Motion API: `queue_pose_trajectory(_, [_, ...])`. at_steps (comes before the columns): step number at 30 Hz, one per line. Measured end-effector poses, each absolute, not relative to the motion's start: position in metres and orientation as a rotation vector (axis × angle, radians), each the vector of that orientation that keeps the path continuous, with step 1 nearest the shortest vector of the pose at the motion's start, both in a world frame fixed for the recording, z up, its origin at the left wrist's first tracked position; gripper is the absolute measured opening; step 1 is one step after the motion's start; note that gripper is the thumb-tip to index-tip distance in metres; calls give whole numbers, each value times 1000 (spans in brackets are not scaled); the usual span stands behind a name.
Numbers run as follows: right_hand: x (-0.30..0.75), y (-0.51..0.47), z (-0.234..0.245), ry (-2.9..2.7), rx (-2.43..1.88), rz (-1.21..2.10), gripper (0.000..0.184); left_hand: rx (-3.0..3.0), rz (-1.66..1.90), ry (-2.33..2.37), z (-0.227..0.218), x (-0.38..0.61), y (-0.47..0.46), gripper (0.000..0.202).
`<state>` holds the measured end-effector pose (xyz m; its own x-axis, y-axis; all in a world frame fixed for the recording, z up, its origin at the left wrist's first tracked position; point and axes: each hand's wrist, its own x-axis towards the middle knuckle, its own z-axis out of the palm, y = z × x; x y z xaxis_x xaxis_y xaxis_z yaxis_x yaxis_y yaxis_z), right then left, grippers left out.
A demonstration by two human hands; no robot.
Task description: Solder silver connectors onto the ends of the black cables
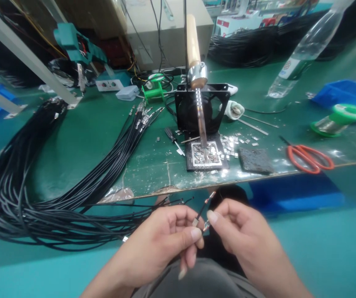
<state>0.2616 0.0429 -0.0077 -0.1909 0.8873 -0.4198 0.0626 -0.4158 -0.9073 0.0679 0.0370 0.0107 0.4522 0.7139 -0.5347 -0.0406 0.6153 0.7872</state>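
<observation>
Black cable (201, 212), copper-and-silver tipped, sits pinched in the left hand (169, 231) while the right hand (242, 229) pinches a small silvery connector (206, 225).

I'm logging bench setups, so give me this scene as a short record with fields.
Left hand: holds a black cable end
Right hand: pinches a small shiny piece beside it
Bench left: bundled black cables
Bench middle: wooden-handled iron before a black fan, tip over a tray of metal bits
Bench right: orange-handled scissors, green spool, clear bottle
</observation>
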Motion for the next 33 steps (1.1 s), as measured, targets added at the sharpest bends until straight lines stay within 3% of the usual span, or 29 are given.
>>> queue_pose_trajectory(14, [267, 42, -28, -1160, -1391, 1664, 55, 805, 667, 1001, 5, 72, 36, 26])
queue_pose_trajectory(19, [272, 43, -31, -1177, -1448, 1600, 54, 1007, 942, 1198, 7, 65, 33, 16])
queue_pose_trajectory(22, [276, 47, -30, -1211, -1464, 1574, 54, 976, 1135, 1094, 21, 54, 25, 22])
queue_pose_trajectory(26, [280, 51, -22, -1315, -1457, 1582, 54, 1114, 970, 1234, 28, 53, 15, 44])
queue_pose_trajectory(29, [275, 49, -14, -1353, -1439, 1547, 52, 1534, 849, 1523, 19, 67, 18, 29])
queue_pose_trajectory(33, [274, 56, -3, -1348, -1534, 1339, 48, 1708, 628, 1364, 8, 84, 29, 34])
